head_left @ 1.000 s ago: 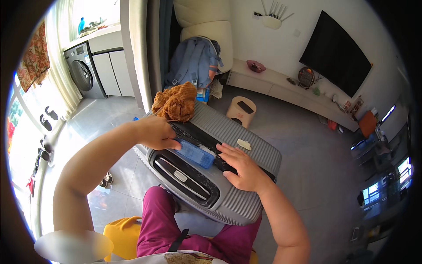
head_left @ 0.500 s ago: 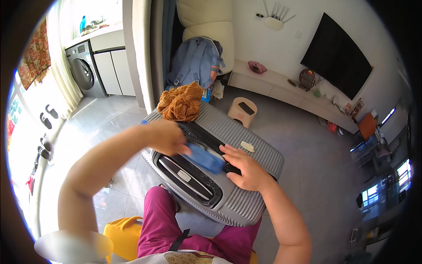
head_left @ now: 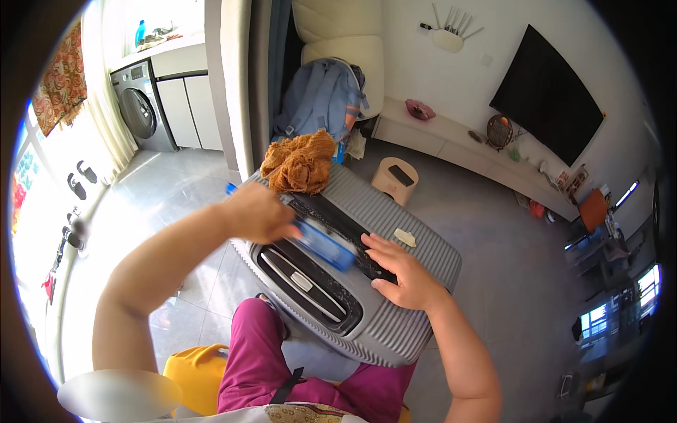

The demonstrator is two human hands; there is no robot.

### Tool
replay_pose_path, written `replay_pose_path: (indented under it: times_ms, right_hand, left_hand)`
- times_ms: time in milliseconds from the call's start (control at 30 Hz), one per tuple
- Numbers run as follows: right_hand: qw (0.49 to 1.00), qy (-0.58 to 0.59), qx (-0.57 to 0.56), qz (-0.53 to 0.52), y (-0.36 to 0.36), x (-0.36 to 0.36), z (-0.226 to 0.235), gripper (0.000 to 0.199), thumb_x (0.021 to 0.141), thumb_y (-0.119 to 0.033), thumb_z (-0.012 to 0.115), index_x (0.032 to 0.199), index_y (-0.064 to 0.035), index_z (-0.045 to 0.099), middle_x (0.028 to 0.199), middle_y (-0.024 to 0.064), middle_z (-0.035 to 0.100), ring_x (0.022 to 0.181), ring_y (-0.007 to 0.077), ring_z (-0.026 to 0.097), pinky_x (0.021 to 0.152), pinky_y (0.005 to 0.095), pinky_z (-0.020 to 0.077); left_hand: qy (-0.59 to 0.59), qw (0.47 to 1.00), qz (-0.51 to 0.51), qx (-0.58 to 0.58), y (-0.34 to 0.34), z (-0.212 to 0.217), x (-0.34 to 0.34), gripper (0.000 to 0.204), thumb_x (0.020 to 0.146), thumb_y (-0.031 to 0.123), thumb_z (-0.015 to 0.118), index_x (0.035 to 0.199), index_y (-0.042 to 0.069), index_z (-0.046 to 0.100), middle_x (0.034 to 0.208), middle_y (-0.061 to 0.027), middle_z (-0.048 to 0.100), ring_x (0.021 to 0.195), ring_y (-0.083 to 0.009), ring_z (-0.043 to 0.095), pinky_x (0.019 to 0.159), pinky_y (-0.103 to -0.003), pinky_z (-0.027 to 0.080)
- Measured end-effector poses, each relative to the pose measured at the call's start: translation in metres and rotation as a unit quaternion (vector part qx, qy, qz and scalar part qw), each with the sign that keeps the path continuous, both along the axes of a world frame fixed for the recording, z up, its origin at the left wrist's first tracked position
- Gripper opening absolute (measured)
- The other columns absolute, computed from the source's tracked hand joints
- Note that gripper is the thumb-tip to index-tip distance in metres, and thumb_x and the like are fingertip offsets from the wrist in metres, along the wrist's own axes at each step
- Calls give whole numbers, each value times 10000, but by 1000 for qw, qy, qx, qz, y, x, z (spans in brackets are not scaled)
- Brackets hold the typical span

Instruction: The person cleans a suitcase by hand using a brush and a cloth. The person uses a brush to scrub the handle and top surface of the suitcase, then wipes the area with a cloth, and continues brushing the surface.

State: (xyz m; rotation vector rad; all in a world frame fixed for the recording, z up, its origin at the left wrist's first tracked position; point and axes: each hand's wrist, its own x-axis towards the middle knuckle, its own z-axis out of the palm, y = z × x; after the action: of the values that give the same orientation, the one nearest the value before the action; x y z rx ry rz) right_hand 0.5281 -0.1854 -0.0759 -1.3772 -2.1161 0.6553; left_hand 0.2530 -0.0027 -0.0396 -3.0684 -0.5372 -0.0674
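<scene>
Grey floor (head_left: 493, 303) surrounds the ribbed grey suitcase (head_left: 370, 204) beneath both sets of fingers. Those of the left hand (head_left: 257, 215) are clamped around a blue brush (head_left: 326, 248) over the suitcase, its long axis slanting toward the right hand (head_left: 403, 273), broad end foremost. The right fingers rest spread on the suitcase. Just beyond them sits a pale patch (head_left: 405, 237), any writing too small to tell; beyond the left fingers, a brown cloth (head_left: 300, 166).

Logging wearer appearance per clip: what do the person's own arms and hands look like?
The left hand and right hand are gloveless, with no watch, bracelet or cable visible. Both forearms are bare, no sleeve in view; a pale oval blur covers part of the left arm. No ring shows on the right hand's fingers; the left's are too blurred to tell.
</scene>
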Motion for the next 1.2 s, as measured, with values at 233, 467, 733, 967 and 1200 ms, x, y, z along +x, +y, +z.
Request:
replay_pose_path:
  times_ms: [233, 467, 733, 967, 1200]
  right_hand:
    - [1000, -21, -3, -5, 1, 0, 3, 532, 749, -58, 637, 1252, 82, 534, 1483, 167, 390, 1414, 312, 296, 1155, 441, 221]
    - [1000, -12, 0, -15, -2, -2, 2, 533, 751, -56, 634, 1256, 79, 534, 1487, 153, 389, 1416, 308, 293, 1157, 441, 215]
    - [1000, -19, 12, 1, -1, -6, 2, 483, 772, -64, 617, 1220, 100, 545, 1479, 177, 386, 1405, 299, 309, 1152, 434, 234]
    - [1000, -11, -1, -10, -1, -5, 0, 520, 760, -48, 614, 1253, 93, 525, 1494, 164, 373, 1419, 306, 286, 1161, 438, 204]
    - [999, -23, 21, -12, -2, -7, -1, 490, 776, -75, 603, 1232, 88, 533, 1473, 171, 396, 1401, 312, 313, 1144, 458, 239]
  left_hand:
    - [-39, 998, -48, -25, -6, -7, 12, 533, 898, 551, 541, 635, 88, 559, 529, -99, 544, 520, -330, 559, 498, -424, 424]
    - [-27, 998, 62, 18, 34, -6, -41, 485, 890, 534, 564, 639, 120, 580, 531, -88, 550, 499, -307, 558, 495, -423, 421]
    - [38, 999, -21, -22, -42, 13, 19, 514, 918, 563, 492, 694, 123, 635, 537, -112, 568, 521, -333, 575, 519, -431, 465]
    - [151, 963, 113, -195, -4, 24, -20, 553, 929, 561, 482, 821, 69, 711, 697, -147, 648, 702, -350, 625, 672, -435, 495]
    - [236, 938, 96, -237, 16, 36, 11, 615, 937, 541, 490, 718, -4, 672, 594, -136, 570, 578, -260, 523, 589, -413, 449]
